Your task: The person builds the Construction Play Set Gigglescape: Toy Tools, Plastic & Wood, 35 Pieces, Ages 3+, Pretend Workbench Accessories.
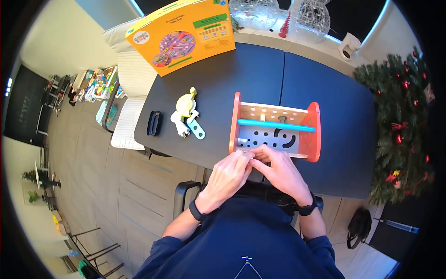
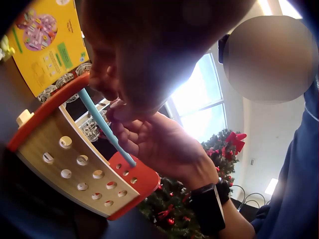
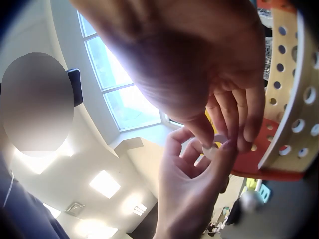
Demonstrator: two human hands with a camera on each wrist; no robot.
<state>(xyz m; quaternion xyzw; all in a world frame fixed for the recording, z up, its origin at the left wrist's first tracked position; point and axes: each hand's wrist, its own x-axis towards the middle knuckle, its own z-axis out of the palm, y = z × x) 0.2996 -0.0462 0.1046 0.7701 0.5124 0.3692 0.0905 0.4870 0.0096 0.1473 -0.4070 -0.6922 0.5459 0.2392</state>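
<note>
where left hand [image 1: 228,175] and right hand [image 1: 284,172] meet, both pinch a white piece [image 3: 210,151]

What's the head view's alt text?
A person's left hand and right hand pinch a small pale piece beside a red-ended toy workbench with a blue rod, on a dark table; a yellow Construction Play Set box stands at back left.

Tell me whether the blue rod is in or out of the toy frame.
In: the blue rod runs right across, its ends meeting both orange end panels.
</note>
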